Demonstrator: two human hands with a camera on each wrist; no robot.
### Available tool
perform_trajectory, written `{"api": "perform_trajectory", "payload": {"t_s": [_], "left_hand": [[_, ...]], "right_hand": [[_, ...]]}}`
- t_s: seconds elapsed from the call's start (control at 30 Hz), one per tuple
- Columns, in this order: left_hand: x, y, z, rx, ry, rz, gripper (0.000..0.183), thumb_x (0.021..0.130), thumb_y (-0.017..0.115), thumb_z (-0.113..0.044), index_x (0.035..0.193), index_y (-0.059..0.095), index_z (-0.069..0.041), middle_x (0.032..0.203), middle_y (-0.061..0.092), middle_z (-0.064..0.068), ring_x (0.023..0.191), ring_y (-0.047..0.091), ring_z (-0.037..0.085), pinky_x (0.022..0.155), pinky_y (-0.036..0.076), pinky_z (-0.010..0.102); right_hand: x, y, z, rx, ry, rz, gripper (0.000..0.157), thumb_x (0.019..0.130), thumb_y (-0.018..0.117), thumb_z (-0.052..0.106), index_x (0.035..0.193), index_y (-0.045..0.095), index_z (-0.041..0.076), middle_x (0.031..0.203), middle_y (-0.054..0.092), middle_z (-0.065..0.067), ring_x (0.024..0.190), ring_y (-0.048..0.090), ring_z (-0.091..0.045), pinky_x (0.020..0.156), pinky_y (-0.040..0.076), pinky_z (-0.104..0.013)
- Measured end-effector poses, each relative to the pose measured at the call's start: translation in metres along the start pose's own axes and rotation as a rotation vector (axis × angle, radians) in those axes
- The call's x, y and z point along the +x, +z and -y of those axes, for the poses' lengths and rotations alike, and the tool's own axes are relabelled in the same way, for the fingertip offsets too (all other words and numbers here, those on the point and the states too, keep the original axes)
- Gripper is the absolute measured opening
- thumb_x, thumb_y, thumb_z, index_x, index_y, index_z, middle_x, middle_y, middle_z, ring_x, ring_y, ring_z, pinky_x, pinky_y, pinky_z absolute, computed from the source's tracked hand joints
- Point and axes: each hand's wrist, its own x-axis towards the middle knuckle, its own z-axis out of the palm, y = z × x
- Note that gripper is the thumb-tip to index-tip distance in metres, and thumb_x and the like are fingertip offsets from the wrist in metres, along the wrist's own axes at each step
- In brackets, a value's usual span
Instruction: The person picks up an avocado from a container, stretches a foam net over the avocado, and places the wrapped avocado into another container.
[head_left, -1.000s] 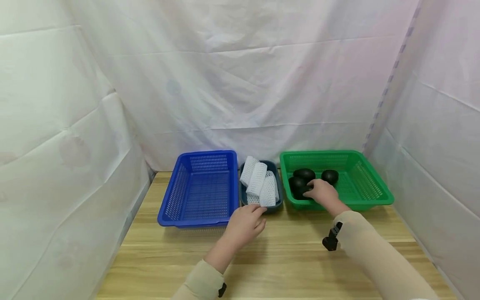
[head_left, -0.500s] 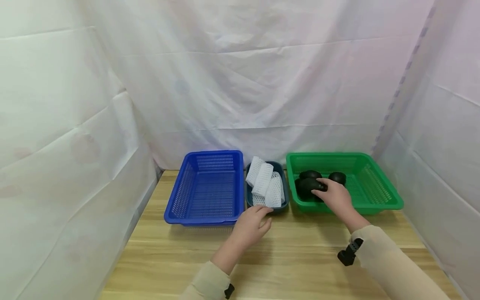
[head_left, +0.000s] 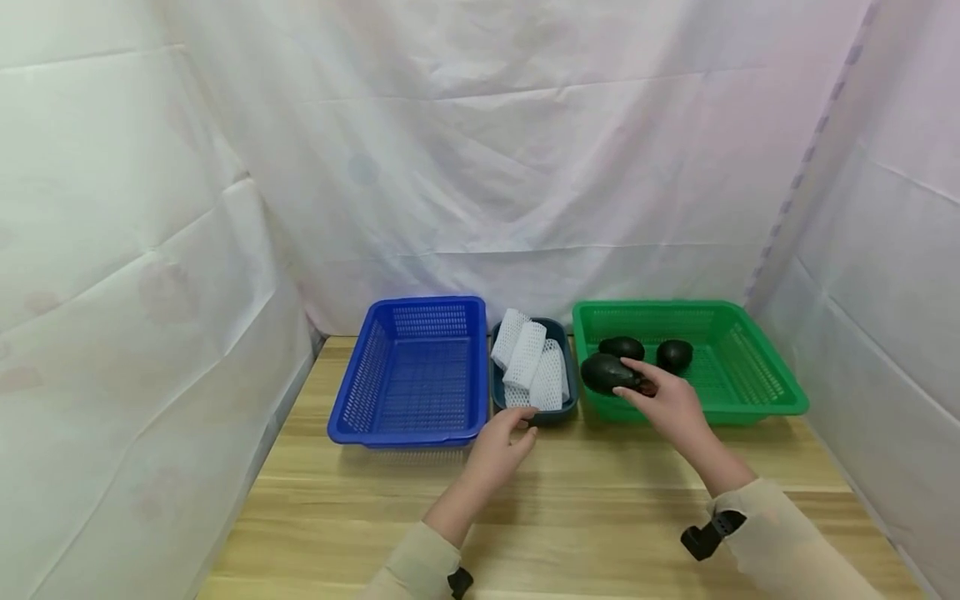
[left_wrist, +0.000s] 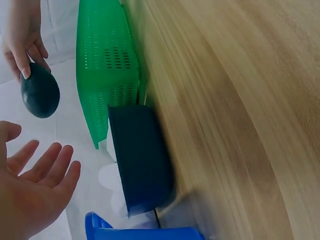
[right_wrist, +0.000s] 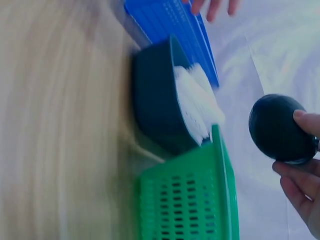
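My right hand (head_left: 671,408) pinches a dark avocado (head_left: 609,374) by one end, raised over the front left of the green basket (head_left: 757,408). In the right wrist view the avocado (right_wrist: 280,129) sits between thumb and fingers, off the basket's rim. Two more dark avocados (head_left: 622,347) (head_left: 675,356) lie inside that basket. My left hand (head_left: 498,446) hovers by the front of a small dark blue bin (head_left: 572,392), its fingers loosely bent around nothing. White foam net sleeves (head_left: 525,354) are piled in the bin. The left wrist view shows the left palm (left_wrist: 40,192) bare.
A blue basket (head_left: 423,387) with no contents showing stands left of the bin. All three containers line up along the back of the wooden table (head_left: 570,517). White cloth (head_left: 487,167) hangs behind and on both sides.
The right hand has gripped an avocado among the others and lifted it up, clear of the basket's floor. The left hand stays by the bin with little movement.
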Motion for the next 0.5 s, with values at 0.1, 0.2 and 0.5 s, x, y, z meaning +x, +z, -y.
{"api": "perform_trajectory", "payload": {"t_s": [0.1, 0.2, 0.5], "left_hand": [[0.001, 0.000, 0.002, -0.140, -0.051, -0.010, 0.036, 0.096, 0.061, -0.018, 0.131, 0.060, -0.009, 0.127, 0.061, 0.006, 0.108, 0.061, 0.020, 0.087, 0.052, 0.031], [0.002, 0.002, 0.004, -0.241, -0.068, -0.023, 0.039, 0.096, 0.062, -0.016, 0.134, 0.057, -0.006, 0.128, 0.060, 0.009, 0.109, 0.062, 0.021, 0.090, 0.051, 0.031], [0.005, 0.009, 0.009, -0.402, -0.133, 0.009, 0.053, 0.096, 0.065, -0.023, 0.143, 0.047, -0.004, 0.135, 0.055, 0.015, 0.115, 0.059, 0.027, 0.091, 0.051, 0.037]], "right_hand": [[-0.007, 0.010, 0.004, 0.039, -0.044, 0.004, 0.056, 0.087, 0.074, 0.035, 0.136, 0.058, 0.015, 0.112, 0.067, -0.016, 0.096, 0.065, -0.033, 0.071, 0.055, -0.046], [-0.012, 0.020, 0.007, 0.093, -0.082, 0.019, 0.054, 0.085, 0.076, 0.033, 0.134, 0.061, 0.016, 0.114, 0.066, -0.013, 0.094, 0.065, -0.031, 0.072, 0.055, -0.043], [-0.025, 0.047, 0.016, 0.266, -0.165, 0.095, 0.051, 0.083, 0.077, 0.028, 0.131, 0.063, 0.019, 0.119, 0.067, -0.007, 0.093, 0.066, -0.020, 0.073, 0.056, -0.037]]}}
